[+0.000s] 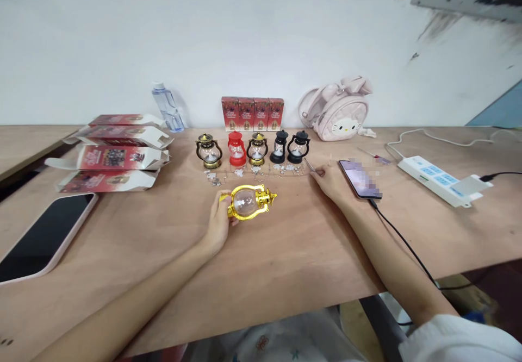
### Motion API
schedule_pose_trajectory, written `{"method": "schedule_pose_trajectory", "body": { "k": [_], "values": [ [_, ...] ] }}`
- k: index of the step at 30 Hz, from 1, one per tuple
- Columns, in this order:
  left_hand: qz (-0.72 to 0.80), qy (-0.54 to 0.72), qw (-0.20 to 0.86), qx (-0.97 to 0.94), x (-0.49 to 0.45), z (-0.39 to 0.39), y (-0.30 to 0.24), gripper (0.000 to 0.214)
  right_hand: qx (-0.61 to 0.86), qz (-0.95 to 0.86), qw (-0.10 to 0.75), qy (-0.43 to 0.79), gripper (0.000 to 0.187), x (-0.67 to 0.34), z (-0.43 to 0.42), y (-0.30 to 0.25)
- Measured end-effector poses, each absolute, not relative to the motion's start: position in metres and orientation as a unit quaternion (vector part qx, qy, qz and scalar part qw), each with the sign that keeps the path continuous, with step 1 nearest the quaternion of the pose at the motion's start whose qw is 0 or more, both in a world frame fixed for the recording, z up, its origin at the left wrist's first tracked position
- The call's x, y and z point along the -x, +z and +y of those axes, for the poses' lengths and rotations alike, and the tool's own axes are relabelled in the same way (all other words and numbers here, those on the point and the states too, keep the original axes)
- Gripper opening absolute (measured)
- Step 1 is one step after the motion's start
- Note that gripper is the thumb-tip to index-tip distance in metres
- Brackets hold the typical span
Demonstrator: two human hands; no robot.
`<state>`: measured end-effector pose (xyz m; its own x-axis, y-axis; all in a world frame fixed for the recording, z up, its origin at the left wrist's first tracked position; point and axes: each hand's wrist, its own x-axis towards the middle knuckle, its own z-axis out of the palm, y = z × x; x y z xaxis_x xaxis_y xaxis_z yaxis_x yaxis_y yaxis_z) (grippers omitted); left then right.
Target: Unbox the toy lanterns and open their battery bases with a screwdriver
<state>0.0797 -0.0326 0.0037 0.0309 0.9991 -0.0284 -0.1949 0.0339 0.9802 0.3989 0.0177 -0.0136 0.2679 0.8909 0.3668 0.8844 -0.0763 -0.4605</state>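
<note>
My left hand (220,218) is closed around the base of a shiny gold toy lantern (246,203) with a clear globe. The lantern lies on its side, its pointed top turned to the right. Farther right, my right hand (324,180) rests low at the table with its fingers pinched on a thin metal piece (309,164), whose exact kind I cannot make out. Just left of those fingers lie thin bent wires (281,175) and small clear and silvery bits (212,176). Behind them stand a red lantern (237,149), bronze-gold lanterns (209,151) and black lanterns (298,147).
Small red boxes (253,114) stand against the wall, between a water bottle (168,109) and a pink bag (342,114). Opened red cartons (110,158) and a phone (44,237) lie left. Another phone (361,179), a screwdriver (379,158) and a power strip (440,180) lie right.
</note>
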Motion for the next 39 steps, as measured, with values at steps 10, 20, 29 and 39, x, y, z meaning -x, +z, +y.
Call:
{"method": "schedule_pose_trajectory", "body": {
  "k": [10,20,29,39],
  "values": [
    [0.451,0.526,0.562,-0.452,-0.08,-0.035,0.008,0.025,0.75,-0.578,0.215,-0.239,0.031,-0.432,0.022,-0.012],
    [0.452,0.527,0.558,-0.455,-0.081,-0.035,0.009,0.026,0.664,-0.713,0.144,-0.174,0.027,-0.418,0.043,-0.027],
    [0.452,0.527,0.552,-0.461,-0.081,-0.036,0.01,0.024,0.644,-0.739,0.148,-0.134,0.027,-0.424,0.037,-0.025],
    [0.452,0.526,0.556,-0.458,-0.081,-0.037,0.011,0.022,0.684,-0.674,0.223,-0.167,0.032,-0.412,0.024,-0.021]
  ]
}}
